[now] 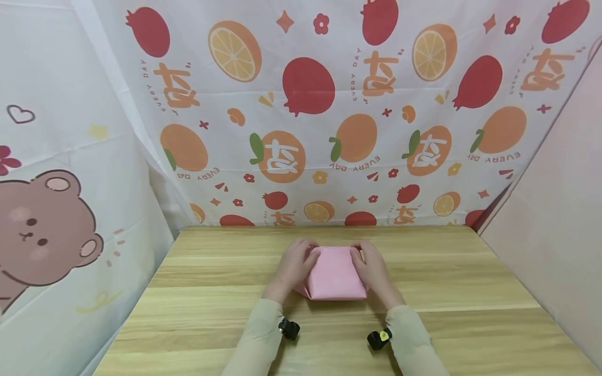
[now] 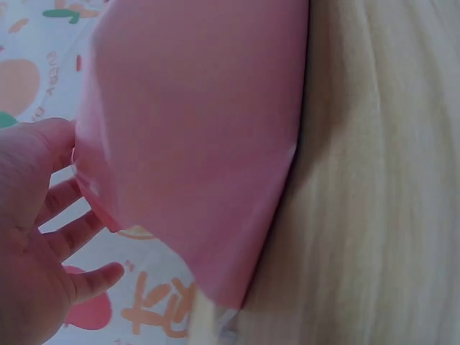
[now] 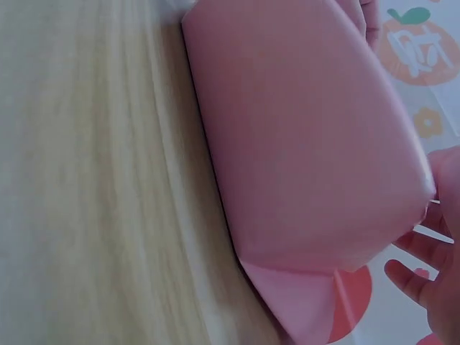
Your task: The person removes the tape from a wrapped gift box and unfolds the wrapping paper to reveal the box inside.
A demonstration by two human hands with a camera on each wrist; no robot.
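Note:
A box-shaped bundle in pink wrapping paper (image 1: 336, 274) rests on the wooden table in front of me; what the paper covers is hidden. My left hand (image 1: 295, 262) pinches its upper left edge, thumb in front and fingers behind. At the upper right edge my right hand (image 1: 372, 267) grips in the same way. In the left wrist view, the left hand (image 2: 32, 215) has its little finger held away from the wrapping paper (image 2: 194, 122). A loose pointed flap of wrapping paper (image 3: 295, 298) sticks out below the right hand (image 3: 442, 248) in the right wrist view.
The wood-grain table (image 1: 202, 318) reaches back to a fruit-print curtain (image 1: 329, 172). A bear-print curtain (image 1: 47, 230) hangs at the left, and a pale panel (image 1: 559, 209) stands at the right. Small black cameras (image 1: 289, 329) sit on both wrists.

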